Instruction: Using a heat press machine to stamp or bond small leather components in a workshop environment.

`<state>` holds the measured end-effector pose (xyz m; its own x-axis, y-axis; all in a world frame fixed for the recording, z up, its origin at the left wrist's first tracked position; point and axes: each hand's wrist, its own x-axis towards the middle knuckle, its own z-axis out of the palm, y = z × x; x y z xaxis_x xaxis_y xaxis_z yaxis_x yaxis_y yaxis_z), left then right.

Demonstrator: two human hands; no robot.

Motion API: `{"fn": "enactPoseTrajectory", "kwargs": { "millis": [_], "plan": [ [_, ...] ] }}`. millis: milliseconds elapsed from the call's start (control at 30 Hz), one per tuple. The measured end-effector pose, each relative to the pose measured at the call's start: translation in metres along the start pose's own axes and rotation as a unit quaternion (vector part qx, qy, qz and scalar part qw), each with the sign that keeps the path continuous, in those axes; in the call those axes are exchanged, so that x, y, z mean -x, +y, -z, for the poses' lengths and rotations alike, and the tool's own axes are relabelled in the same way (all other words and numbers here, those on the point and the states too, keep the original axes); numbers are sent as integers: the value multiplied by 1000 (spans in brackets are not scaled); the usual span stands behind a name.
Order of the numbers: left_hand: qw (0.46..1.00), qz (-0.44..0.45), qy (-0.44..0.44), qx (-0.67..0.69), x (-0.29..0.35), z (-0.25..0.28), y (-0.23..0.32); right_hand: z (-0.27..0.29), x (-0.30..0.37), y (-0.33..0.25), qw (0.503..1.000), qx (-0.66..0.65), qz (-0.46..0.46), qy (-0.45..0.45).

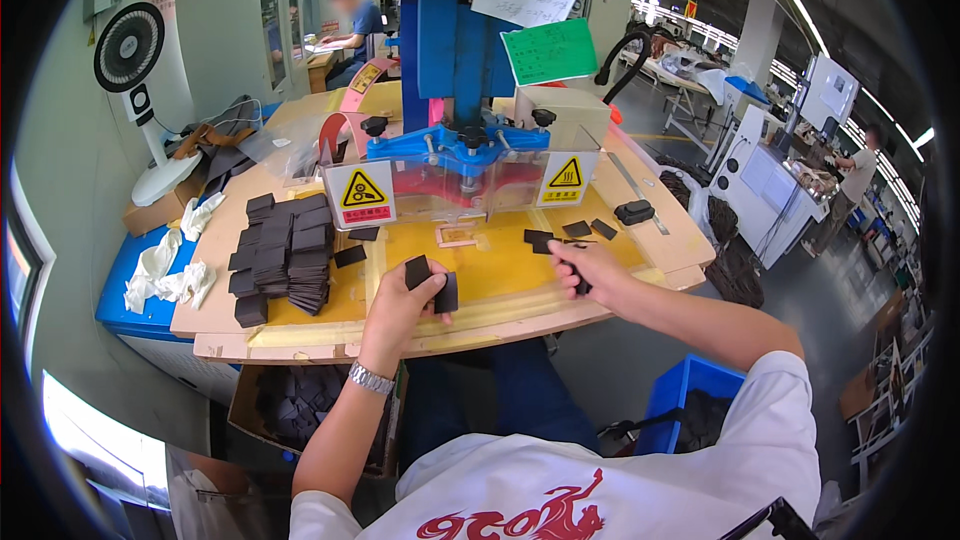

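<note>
My left hand (392, 302), a metal watch on its wrist, grips a couple of small black rectangular pieces (446, 294) between thumb and fingers. Over the right part of the yellow work surface (500, 285), my right hand (600, 268) is closed on a black piece (579, 283), partly hidden by the fingers. Just beyond its fingertips lie loose black pieces (538, 241). Between and beyond my hands, a small pink frame-shaped outline (460, 236) sits on the yellow surface. Tall stacks of black pieces (285, 250) stand left of my left hand.
A blue press (472, 145) with a clear guard (455, 195) rises at the table's far side. White crumpled gloves (165, 265) and a fan (140, 90) are at left. Below the table are a carton of black pieces (300, 402) and a blue bin (690, 380). Two people work farther off.
</note>
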<state>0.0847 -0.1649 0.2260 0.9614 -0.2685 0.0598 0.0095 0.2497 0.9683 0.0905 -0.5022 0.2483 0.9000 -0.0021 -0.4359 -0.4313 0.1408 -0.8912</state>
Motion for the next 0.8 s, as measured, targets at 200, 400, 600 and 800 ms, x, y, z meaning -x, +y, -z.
{"fn": "enactPoseTrajectory", "kwargs": {
  "millis": [200,400,600,800],
  "plan": [
    [998,-12,2,-62,1,-31,8,-89,24,23,963,179,143,-144],
    [979,-10,16,-205,-2,-36,17,-83,11,33,961,105,149,-208],
    [896,-163,3,-414,-9,-2,14,-70,9,26,982,23,128,-134],
    [746,-240,41,-620,6,-59,25,-76,1,26,983,-11,141,-116]
  ]
}}
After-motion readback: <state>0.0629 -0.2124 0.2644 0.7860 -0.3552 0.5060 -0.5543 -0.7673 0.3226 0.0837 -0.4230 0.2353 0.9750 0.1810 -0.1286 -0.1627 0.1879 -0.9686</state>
